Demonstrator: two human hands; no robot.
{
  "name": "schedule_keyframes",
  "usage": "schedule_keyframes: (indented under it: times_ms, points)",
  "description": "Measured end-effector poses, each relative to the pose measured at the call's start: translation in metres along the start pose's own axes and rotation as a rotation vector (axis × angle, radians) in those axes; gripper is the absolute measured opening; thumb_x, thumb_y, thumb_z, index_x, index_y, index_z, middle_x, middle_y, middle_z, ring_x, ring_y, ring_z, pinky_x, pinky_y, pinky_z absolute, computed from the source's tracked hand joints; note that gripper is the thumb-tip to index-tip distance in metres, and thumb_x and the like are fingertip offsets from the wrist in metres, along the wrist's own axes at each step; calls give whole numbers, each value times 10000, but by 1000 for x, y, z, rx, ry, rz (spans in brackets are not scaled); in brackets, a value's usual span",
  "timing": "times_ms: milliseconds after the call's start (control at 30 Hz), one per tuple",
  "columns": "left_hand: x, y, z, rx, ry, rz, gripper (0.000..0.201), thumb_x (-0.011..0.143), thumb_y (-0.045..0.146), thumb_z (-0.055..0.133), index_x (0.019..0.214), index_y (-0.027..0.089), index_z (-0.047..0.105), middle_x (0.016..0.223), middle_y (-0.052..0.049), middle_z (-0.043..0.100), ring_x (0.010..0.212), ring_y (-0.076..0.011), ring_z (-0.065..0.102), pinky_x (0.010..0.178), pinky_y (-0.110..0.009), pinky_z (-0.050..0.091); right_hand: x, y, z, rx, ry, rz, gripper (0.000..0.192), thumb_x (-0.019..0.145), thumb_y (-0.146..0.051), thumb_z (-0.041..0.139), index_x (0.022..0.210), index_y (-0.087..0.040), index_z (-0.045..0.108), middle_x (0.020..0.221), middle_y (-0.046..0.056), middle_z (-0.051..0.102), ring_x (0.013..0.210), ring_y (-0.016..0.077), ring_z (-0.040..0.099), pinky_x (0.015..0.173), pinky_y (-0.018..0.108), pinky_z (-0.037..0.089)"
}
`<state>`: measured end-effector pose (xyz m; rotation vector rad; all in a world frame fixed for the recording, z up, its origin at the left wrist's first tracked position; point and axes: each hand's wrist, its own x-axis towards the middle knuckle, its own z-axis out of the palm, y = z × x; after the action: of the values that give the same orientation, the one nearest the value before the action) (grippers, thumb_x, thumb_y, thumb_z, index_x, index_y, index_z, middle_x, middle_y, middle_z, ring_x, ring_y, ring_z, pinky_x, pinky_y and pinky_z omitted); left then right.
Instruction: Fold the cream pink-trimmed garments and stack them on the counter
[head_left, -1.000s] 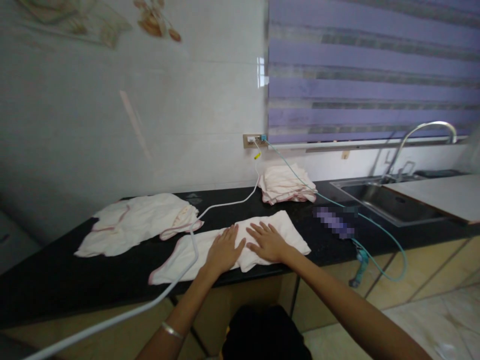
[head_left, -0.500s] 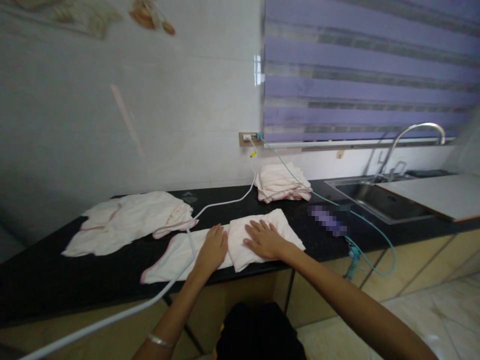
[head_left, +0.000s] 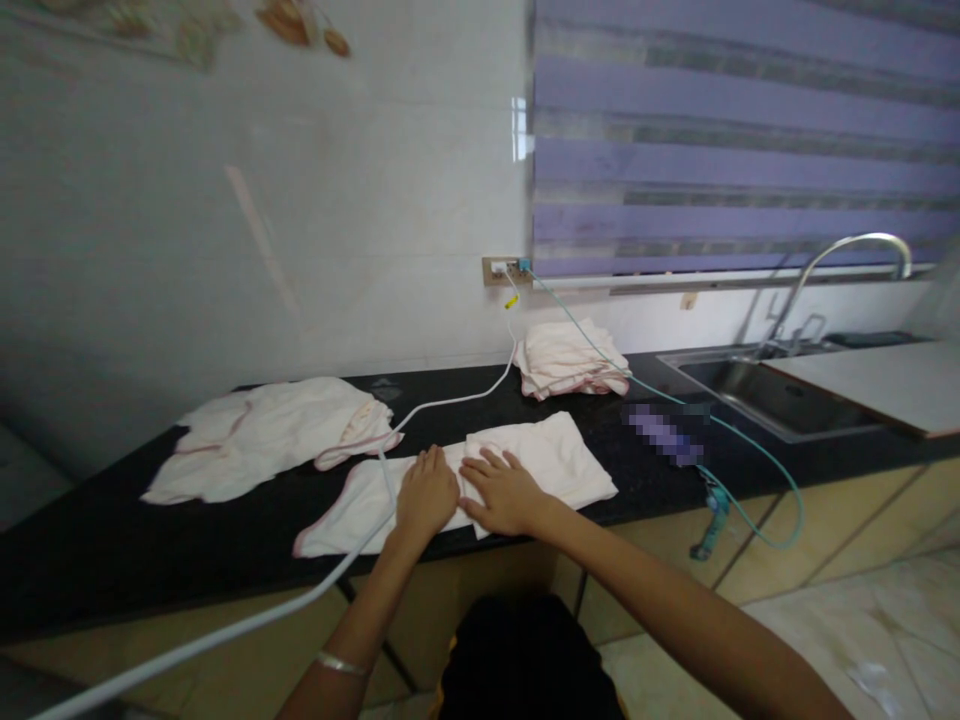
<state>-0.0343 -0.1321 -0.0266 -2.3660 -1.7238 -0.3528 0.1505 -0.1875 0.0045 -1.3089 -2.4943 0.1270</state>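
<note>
Both hands lie flat and open, gripping nothing, on a pale pink cotton cloth with darker pink edging (head_left: pixel 551 460), half folded at the front of the black stone bench (head_left: pixel 150 545): left hand (head_left: pixel 426 495) beside right hand (head_left: pixel 504 494). Smoothing the fold seems underway; the next fold likely needs a pinched edge.

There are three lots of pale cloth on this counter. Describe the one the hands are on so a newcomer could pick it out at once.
On the black counter, find the long cloth along the front edge, its right end doubled over. The left hand and right hand lie flat on it. Unlike the crumpled cloth further left and the folded stack below the wall socket, a white cable crosses it.
</note>
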Motion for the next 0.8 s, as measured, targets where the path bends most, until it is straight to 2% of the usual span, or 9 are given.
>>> schedule_keyframes:
  times_ms: [300, 467, 567, 633, 700, 800]
  points:
    - [0, -1, 0, -38, 22, -8, 596, 914, 180, 397, 1480, 17, 488, 1523, -253, 521, 1455, -355, 443, 1175, -496, 348, 3, -2, -5, -63, -4, 61, 619, 1012, -533, 425, 1516, -179, 483, 1619, 121, 433, 1531, 379, 274, 1209, 677, 233]
    - [0, -2, -2, -76, 4, 30, 574, 962, 284, 405, 1490, 75, 492, 1520, -240, 531, 1462, -372, 431, 1176, -517, 336, 9, 4, -4, -63, -66, 12, 675, 1021, -571, 398, 1558, -162, 422, 1639, 146, 392, 1530, 413, 264, 1182, 722, 245]
    - [0, 1, -3, -40, -32, 8, 620, 1004, 383, 385, 1519, 44, 449, 1580, -250, 453, 1487, -386, 393, 1191, -519, 319, 15, 10, -9, -62, -64, -51, 700, 1021, -580, 415, 1564, -138, 410, 1642, 171, 377, 1529, 396, 281, 1188, 667, 293]
    - [1, 3, -4, -15, -79, -33, 694, 1018, 441, 374, 1536, -20, 406, 1617, -269, 380, 1506, -400, 356, 1210, -504, 300, 17, 19, -15, -59, -26, -98, 672, 1037, -550, 404, 1571, -142, 400, 1647, 174, 367, 1533, 349, 294, 1201, 586, 319]
    - [2, 5, -5, -17, -110, -64, 765, 1031, 502, 338, 1545, -64, 371, 1632, -275, 345, 1518, -404, 332, 1223, -493, 285, 17, 34, -22, -67, 28, -85, 637, 1056, -513, 379, 1591, -166, 376, 1656, 149, 360, 1543, 313, 287, 1215, 535, 312]
    - [7, 3, -6, -52, -116, -67, 798, 1042, 553, 269, 1556, -50, 360, 1635, -257, 351, 1522, -384, 333, 1228, -487, 278, 11, 67, -28, -139, 57, 117, 613, 1067, -481, 365, 1594, -168, 387, 1648, 136, 382, 1548, 316, 278, 1233, 520, 267]
